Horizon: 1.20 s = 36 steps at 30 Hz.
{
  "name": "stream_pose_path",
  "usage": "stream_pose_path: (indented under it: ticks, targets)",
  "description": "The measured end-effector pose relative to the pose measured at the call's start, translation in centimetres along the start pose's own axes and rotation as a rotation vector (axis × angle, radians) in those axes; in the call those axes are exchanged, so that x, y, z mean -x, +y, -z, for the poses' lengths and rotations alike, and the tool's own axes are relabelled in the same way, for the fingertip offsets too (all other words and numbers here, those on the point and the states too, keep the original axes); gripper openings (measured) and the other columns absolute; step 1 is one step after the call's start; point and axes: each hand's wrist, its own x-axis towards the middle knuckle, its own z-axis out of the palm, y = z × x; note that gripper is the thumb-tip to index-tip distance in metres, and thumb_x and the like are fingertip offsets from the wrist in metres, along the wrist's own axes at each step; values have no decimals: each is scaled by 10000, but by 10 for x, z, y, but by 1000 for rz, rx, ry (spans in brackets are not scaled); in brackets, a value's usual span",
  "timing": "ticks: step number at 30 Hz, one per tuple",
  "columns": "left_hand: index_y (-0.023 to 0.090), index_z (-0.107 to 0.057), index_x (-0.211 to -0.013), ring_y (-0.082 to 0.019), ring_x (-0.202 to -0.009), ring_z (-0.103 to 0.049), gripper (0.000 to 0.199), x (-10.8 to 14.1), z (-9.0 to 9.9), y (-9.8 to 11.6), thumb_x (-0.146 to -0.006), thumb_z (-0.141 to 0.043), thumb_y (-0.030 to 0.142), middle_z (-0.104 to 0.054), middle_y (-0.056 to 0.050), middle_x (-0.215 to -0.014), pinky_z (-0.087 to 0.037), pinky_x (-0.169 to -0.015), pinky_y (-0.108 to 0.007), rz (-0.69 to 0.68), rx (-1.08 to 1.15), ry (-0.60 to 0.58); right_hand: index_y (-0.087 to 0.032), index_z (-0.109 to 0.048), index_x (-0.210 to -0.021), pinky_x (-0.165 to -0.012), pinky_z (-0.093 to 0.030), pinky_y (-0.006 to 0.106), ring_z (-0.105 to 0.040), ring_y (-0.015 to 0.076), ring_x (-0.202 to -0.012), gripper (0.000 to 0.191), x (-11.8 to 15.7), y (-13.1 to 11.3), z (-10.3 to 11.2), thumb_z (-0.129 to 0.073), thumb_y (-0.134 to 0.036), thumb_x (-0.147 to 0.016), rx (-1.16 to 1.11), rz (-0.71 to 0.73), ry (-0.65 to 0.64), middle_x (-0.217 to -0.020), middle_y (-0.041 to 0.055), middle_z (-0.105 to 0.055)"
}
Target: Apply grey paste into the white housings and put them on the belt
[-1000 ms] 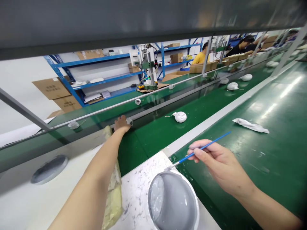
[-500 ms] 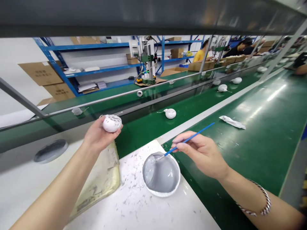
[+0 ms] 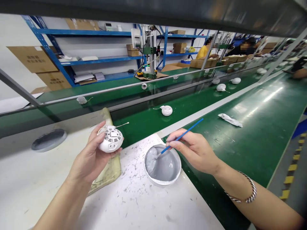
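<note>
Left hand (image 3: 87, 156), fingers curled beneath, grips a white vented housing (image 3: 111, 139) at 7 o'clock, its perforated face turned up in view. Right hand (image 3: 193, 150), thumb and fingers pinched, holds a fine blue brush (image 3: 182, 134), tip over the grey paste bowl (image 3: 163, 184) kept within reach at 5 o'clock.

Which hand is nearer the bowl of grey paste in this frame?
Right. The right hand is just beside the bowl of grey paste, its blue brush reaching over the rim. The left hand is farther left of the bowl, holding a white round housing.
</note>
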Motion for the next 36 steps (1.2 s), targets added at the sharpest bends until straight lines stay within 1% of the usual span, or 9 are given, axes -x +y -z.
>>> stream_pose_path:
  ticks: [3,5,11,17,23,27,32,34,36]
  targets:
    - [375,-666,-1187,-217,-864,-675,374,1,1,-2,-835,-631,253,-626,-40,-1180,-610,-540,-262,-39,-36,1,-212,-652,-879,-714,-588,266,-720,144,-740,89,-2,5,-3,-627,-296,-891,-172,-123,12,-829,7,-713]
    - [363,-678,-1168,-215,-840,-671,358,2,3,-3,-832,-643,244,-627,-44,-1165,-630,-561,-300,-45,-34,-36,-199,-647,-844,-683,-587,268,-713,140,-688,153,-6,11,-4,-677,-349,-854,-284,-213,58,-782,6,-707]
    - [235,-714,-1055,-309,-970,-693,233,12,-2,2,-885,-560,195,-639,-97,-1213,-643,-707,-512,-18,55,-58,-176,-643,-753,-586,-520,197,-673,100,-630,383,-16,33,-4,-843,-483,-643,-609,-507,252,-712,-7,-698]
    - [145,-687,-1063,-373,-1011,-696,233,23,-14,4,-937,-524,255,-655,-164,-1231,-637,-748,-484,118,185,-14,-157,-638,-675,-568,-505,153,-646,64,-582,393,-17,40,-4,-894,-441,-582,-826,-672,295,-630,-20,-681]
    - [159,-664,-1112,-352,-1073,-672,307,28,-16,5,-817,-613,90,-617,-140,-1297,-639,-777,-499,152,222,5,-167,-673,-725,-624,-543,168,-695,89,-680,328,-16,42,-3,-915,-332,-580,-883,-685,261,-765,8,-741]
    - [203,-610,-1082,-338,-1062,-672,407,32,-15,3,-707,-714,83,-659,-101,-1173,-633,-804,-473,127,106,-44,-173,-664,-731,-629,-553,173,-700,88,-683,295,-14,43,-2,-896,-318,-622,-867,-602,236,-785,3,-746]
    - [284,-489,-1060,-171,-832,-687,596,34,-11,-11,-613,-849,123,-664,-10,-990,-580,-742,-252,-83,-102,-257,-168,-653,-713,-585,-555,165,-697,90,-620,332,-13,43,-3,-895,-372,-616,-779,-523,262,-712,-5,-730]
    - [302,-490,-1100,-141,-793,-664,657,36,-12,-17,-589,-868,137,-641,-4,-1023,-556,-725,-228,-186,-170,-287,-164,-647,-699,-564,-553,161,-694,91,-591,348,-12,44,-4,-894,-394,-611,-765,-525,271,-678,-9,-719]
    - [326,-496,-1177,-143,-814,-657,721,40,-15,-20,-584,-870,159,-625,-13,-1077,-547,-726,-227,-222,-206,-269,-163,-645,-692,-550,-549,157,-691,90,-573,357,-12,44,-4,-895,-402,-606,-767,-537,277,-656,-13,-710]
